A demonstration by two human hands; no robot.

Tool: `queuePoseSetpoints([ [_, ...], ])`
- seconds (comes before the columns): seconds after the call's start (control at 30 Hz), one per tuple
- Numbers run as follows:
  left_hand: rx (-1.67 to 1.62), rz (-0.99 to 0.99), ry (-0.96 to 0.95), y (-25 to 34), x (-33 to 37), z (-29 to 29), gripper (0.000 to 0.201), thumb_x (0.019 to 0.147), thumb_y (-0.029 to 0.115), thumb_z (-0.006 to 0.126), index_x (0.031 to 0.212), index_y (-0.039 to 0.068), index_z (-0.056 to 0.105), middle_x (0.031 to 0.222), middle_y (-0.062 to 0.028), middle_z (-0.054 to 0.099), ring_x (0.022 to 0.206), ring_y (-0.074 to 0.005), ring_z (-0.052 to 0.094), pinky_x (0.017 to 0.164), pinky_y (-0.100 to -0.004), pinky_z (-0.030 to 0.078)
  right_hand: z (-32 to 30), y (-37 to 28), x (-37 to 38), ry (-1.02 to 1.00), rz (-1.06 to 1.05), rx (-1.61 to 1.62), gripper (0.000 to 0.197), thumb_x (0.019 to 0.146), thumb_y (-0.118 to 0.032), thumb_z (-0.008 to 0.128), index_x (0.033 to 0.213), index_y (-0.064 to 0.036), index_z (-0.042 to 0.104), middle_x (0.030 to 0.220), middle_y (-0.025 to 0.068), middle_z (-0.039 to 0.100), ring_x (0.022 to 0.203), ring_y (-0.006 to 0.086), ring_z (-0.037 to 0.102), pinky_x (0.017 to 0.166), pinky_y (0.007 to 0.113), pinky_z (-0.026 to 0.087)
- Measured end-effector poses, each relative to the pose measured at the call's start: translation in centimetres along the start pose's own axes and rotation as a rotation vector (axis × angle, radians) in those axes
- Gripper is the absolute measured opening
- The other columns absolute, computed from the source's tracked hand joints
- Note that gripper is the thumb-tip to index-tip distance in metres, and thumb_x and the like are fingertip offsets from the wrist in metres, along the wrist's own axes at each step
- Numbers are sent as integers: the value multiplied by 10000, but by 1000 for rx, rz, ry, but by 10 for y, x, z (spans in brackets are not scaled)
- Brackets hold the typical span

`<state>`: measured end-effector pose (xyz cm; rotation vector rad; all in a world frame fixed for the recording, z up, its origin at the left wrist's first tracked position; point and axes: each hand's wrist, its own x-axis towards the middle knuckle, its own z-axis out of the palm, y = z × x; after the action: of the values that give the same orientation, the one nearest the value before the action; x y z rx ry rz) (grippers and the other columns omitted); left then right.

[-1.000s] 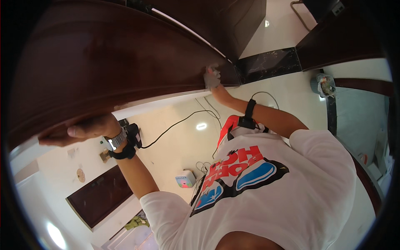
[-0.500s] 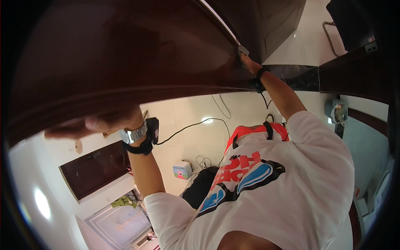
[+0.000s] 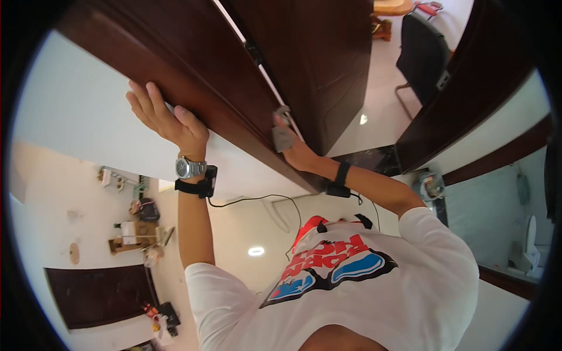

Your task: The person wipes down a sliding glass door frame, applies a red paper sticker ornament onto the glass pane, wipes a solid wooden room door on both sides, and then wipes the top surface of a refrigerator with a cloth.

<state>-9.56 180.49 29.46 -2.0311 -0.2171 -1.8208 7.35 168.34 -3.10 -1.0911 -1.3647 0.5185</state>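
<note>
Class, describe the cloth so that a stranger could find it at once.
Start with the dark brown woodwork slanting down from the upper left. Near its lower end, find the right hand. The cloth is the crumpled piece in that hand; its grey sets it apart from the brown wood.

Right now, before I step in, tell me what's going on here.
A person's right hand holds a grey cloth at the dark brown door frame, near the narrow gap beside the brown door. The left hand is empty, its fingers spread at the frame's outer edge, by the white wall. The door stands open, and a black chair shows beyond it.
</note>
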Motion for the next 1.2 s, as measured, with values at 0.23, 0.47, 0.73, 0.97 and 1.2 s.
queuePoseSetpoints([
  [0.23,-70,21,-7,13,20,5,599,1146,232,486,1703,24,560,1837,-236,445,1720,-502,331,1395,-633,246,-60,-232,118,205,-348,-263,632,1184,-116,516,1765,55,334,1740,245,521,1690,404,409,1415,454,277],
  [0.47,60,53,-153,-2,-8,-4,649,1071,145,551,1717,87,566,1854,-204,437,1733,-481,326,1393,-611,272,-111,-376,273,163,-635,-564,311,1142,-181,534,1386,-57,682,1562,231,644,1520,476,552,1307,518,436],
  [0.73,7,105,-119,22,9,18,652,1077,155,545,1724,77,541,1853,-236,422,1736,-494,313,1392,-639,255,-184,-561,467,495,-1034,-1294,365,1157,-137,490,1112,113,752,1128,372,780,1070,454,800,821,526,633],
  [0.97,19,113,-156,37,29,9,656,1095,153,522,1741,44,492,1849,-285,396,1729,-551,285,1386,-663,255,-178,-469,374,273,-969,-595,576,1229,-289,362,1715,11,442,1802,311,378,1673,418,382,1382,485,307],
  [1.2,70,67,-144,22,25,-22,694,1045,143,554,1736,101,512,1840,-299,409,1725,-544,313,1382,-683,221,-76,-204,113,85,-455,-89,624,1216,-170,428,1812,-50,286,1933,236,125,1791,378,120,1455,468,136],
])
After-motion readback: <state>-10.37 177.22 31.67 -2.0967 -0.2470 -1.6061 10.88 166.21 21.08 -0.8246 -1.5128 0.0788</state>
